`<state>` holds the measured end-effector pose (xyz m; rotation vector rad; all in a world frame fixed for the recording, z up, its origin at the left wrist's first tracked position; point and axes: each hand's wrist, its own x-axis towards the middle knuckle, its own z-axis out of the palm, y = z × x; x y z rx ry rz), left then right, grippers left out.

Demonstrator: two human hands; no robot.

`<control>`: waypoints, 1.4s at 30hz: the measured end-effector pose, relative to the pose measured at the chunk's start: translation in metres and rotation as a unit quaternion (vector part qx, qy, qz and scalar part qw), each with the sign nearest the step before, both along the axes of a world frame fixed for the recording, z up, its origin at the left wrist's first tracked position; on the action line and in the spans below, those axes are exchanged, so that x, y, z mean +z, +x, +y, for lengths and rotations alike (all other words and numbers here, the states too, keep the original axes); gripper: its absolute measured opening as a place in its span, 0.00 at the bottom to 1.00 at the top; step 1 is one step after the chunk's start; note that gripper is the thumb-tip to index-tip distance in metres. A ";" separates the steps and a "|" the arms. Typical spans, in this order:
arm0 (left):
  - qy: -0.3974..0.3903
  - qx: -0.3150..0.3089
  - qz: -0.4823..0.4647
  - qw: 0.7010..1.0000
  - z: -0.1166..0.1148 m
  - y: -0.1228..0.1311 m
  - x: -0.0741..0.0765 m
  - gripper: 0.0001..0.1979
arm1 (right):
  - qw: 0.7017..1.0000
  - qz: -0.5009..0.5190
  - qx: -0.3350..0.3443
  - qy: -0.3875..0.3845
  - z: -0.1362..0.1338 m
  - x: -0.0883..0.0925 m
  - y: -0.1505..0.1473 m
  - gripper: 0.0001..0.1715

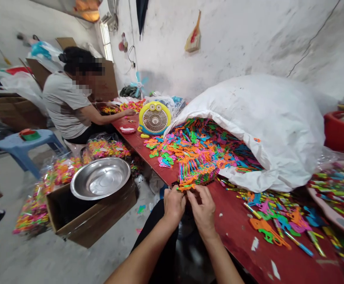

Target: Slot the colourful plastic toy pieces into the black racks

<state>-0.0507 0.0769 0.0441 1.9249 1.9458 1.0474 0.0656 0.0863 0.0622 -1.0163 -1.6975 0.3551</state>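
Observation:
My left hand and my right hand are close together at the edge of a red table. Their fingertips pinch the near end of a heap of multicoloured plastic pieces, around a small orange piece. The heap spills from the mouth of a white woven sack. To my right, loose orange, green and blue plastic shapes and slim coloured sticks lie on the tabletop. My fingers hide part of what they grip.
A co-worker in a grey T-shirt reaches over coloured pieces at the table's far end. Next to the heap stands a yellow fan. A steel basin rests on a cardboard box, beside bags of coloured pieces. A pink tray holds sticks.

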 end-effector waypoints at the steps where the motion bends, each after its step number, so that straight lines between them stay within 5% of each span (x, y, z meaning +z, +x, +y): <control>1: 0.006 -0.003 0.000 1.000 -0.001 0.001 -0.001 0.12 | 1.000 -0.011 0.010 0.001 0.002 0.003 0.002 0.10; 8: 0.010 -0.023 -0.030 0.999 -0.014 0.023 -0.003 0.08 | 0.997 -0.073 0.028 -0.010 0.000 0.019 0.029 0.09; 17: 0.022 -0.097 -0.034 0.995 -0.019 0.026 -0.004 0.09 | 0.998 0.004 -0.037 -0.059 -0.018 -0.001 0.039 0.11; 20: 0.040 -0.127 -0.106 0.985 -0.025 0.017 -0.011 0.07 | 0.995 0.026 -0.049 -0.084 -0.021 -0.008 0.035 0.15; 23: 0.086 -0.061 -0.208 0.972 -0.033 0.012 -0.013 0.05 | 0.992 0.039 -0.070 -0.095 -0.024 -0.012 0.035 0.18; 26: 0.143 -0.009 -0.226 0.964 -0.033 0.010 -0.003 0.15 | 0.989 0.032 -0.090 -0.108 -0.026 -0.011 0.034 0.16; 29: 0.167 -0.049 -0.177 0.969 -0.024 0.006 0.011 0.11 | 0.990 -0.011 -0.100 -0.100 -0.026 -0.010 0.033 0.14; 42: 0.075 -0.149 -0.097 0.981 0.005 -0.017 0.032 0.06 | 0.961 -0.182 -0.205 -0.042 -0.015 -0.015 0.020 0.18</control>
